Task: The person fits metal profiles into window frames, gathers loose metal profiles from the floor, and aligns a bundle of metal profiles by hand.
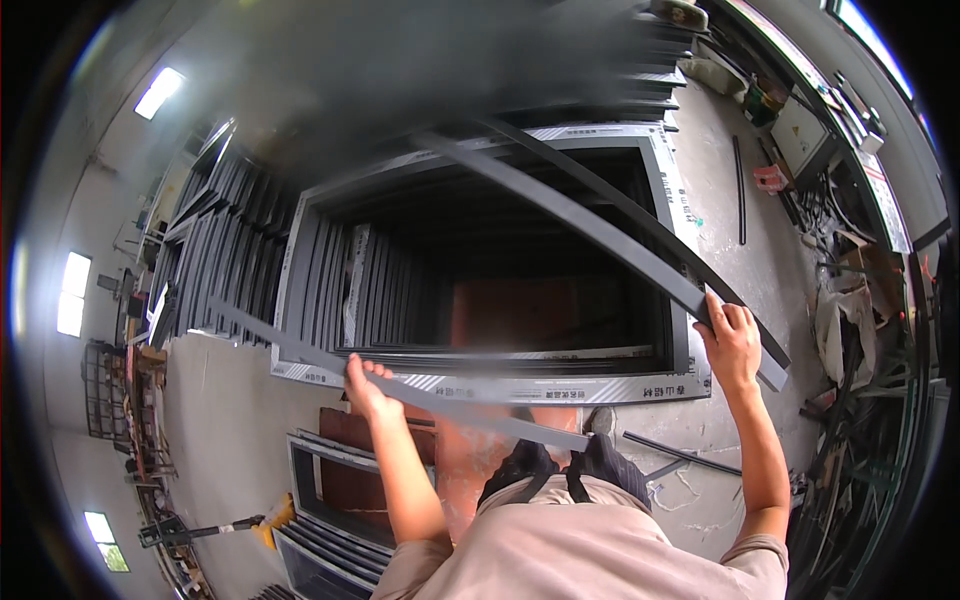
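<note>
We are gripping one grey strip [400, 385] in our closed left hand [366, 385] and another grey strip [590, 225] in our closed right hand [730, 340] (each running up and away leftward).

Matt grey strips [600, 235], probably metal, rough concrete floor [230, 420]

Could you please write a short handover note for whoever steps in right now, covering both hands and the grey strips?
Left hand: closed around a long flat grey metal strip, held roughly level at waist height.
Right hand: gripping a second long grey metal strip that slants up and away over the frames.
Below: a large grey rectangular window frame atop a stack; more frames lean to the left.
Done: both strips are lifted clear of the floor.
Left: neither strip is set down or seated on the frame.
</note>
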`<action>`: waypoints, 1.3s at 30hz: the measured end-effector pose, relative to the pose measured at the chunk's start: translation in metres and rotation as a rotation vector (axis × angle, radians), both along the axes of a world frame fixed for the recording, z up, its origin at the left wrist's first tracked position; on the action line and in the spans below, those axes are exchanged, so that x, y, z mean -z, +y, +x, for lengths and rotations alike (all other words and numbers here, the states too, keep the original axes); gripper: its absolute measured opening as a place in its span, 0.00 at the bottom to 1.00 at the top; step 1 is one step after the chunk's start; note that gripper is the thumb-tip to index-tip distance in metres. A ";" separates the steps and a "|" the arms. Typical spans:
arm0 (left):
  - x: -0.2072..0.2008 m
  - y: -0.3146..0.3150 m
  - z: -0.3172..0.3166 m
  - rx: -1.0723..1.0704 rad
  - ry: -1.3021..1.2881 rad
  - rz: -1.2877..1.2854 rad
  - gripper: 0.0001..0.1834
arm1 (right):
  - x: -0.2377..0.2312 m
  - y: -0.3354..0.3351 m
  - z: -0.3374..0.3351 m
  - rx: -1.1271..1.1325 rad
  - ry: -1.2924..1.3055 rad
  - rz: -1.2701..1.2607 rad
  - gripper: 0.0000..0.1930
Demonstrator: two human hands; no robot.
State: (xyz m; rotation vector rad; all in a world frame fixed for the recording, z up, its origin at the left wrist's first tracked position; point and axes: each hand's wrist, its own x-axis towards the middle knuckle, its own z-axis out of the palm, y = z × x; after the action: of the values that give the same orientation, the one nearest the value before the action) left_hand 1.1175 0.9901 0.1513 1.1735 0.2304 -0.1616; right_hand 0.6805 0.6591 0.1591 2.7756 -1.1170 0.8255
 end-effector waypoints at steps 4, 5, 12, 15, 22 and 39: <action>0.006 -0.031 -0.014 0.091 0.080 -0.100 0.17 | 0.022 -0.011 -0.002 0.059 0.008 -0.021 0.31; 0.004 -0.041 -0.018 0.086 0.117 -0.131 0.18 | 0.026 -0.012 -0.002 0.086 0.017 -0.032 0.30; 0.026 -0.081 -0.023 0.135 0.018 -0.176 0.19 | 0.005 0.005 0.005 0.194 -0.002 -0.065 0.20; 0.024 -0.087 -0.030 0.059 0.016 -0.142 0.19 | -0.049 0.054 0.051 -0.132 -0.207 0.175 0.19; 0.016 -0.099 -0.066 0.159 0.295 -0.205 0.23 | -0.020 0.121 0.104 -0.425 0.170 0.341 0.34; -0.215 -0.068 -0.025 0.457 -0.487 -0.056 0.13 | -0.090 0.118 0.136 -0.811 -0.266 0.238 0.24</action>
State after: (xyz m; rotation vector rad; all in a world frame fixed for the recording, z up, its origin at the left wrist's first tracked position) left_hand 1.0927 0.9218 0.3660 1.1601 -0.4726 -0.2737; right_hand 0.8169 0.7768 0.2487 3.4148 -0.0272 1.1976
